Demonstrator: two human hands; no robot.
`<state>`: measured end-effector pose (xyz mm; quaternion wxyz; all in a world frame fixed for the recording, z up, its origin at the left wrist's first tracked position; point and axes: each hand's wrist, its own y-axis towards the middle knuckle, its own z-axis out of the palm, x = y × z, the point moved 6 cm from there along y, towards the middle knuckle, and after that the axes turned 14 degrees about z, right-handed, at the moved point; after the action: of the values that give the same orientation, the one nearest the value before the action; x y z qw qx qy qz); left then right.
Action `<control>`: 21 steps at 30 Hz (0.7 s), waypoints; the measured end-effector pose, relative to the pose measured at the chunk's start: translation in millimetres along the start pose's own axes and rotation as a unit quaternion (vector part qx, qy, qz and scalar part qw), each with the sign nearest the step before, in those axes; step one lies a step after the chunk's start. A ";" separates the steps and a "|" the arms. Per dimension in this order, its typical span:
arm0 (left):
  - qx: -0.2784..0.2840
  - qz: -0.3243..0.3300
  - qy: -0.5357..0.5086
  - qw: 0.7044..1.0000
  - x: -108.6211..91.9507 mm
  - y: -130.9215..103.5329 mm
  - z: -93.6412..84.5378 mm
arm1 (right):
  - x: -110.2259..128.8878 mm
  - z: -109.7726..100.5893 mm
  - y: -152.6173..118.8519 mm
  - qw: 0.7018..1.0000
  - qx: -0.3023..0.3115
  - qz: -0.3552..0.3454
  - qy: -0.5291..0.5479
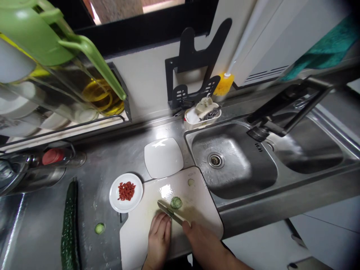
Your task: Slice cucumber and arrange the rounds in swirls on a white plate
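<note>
On a white cutting board (202,221), my right hand (201,238) is closed around the handle of a knife (169,212). Beside the blade, my left hand (159,234) has its fingers curled together on the board; whatever lies under them is hidden. Sliced cucumber (176,203) sits in a small pile just right of the blade, and a single thin slice (191,182) lies near the board's upper right corner. A whole cucumber (69,228) rests on the steel counter at the left, with a cut end piece (99,228) between it and the board.
A round plate (113,195) with chopped red pieces touches the board's left side. Behind the board lies a square white plate (163,157). To the right are a double sink (242,168) and black faucet (281,112). Oil bottles (104,93) stand on a shelf, upper left.
</note>
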<state>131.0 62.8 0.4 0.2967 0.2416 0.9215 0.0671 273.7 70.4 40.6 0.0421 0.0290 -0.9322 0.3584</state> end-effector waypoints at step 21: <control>0.014 -0.020 -0.013 1.000 -1.7 4.1 -1.9 | -19.7 19.0 -7.9 0.999 0.008 0.004 0.054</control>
<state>132.8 65.6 3.8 0.3066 0.2285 0.9229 0.0451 292.8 52.3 29.8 0.0903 0.0061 -0.9256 0.3675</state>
